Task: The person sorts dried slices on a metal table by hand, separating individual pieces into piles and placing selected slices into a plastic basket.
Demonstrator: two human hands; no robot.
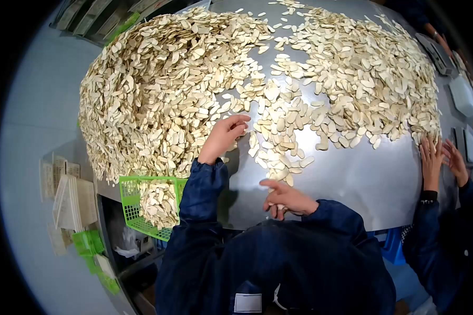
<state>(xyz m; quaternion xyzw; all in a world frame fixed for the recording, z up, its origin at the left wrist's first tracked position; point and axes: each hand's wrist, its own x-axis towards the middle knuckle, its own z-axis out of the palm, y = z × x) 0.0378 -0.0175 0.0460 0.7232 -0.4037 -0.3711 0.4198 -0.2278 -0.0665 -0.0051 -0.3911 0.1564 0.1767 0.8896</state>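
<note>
Pale, flat oval slices that look dried lie loosely on the metal table between my hands. My left hand hovers at the edge of the big left heap, its fingers bent and pressed together; whatever they hold is hidden. Close to my body, my right hand has the index finger stretched out toward the near end of the loose slices. Its other fingers curl around what seem to be a few pale slices. A green plastic basket, partly filled with the same slices, sits below the left heap, beside my left sleeve.
A tall heap of slices covers the table's left side, and a flatter spread the right. At right, a co-worker's hands touch that spread. A white container stands beyond it. Stacked trays and green baskets are at lower left.
</note>
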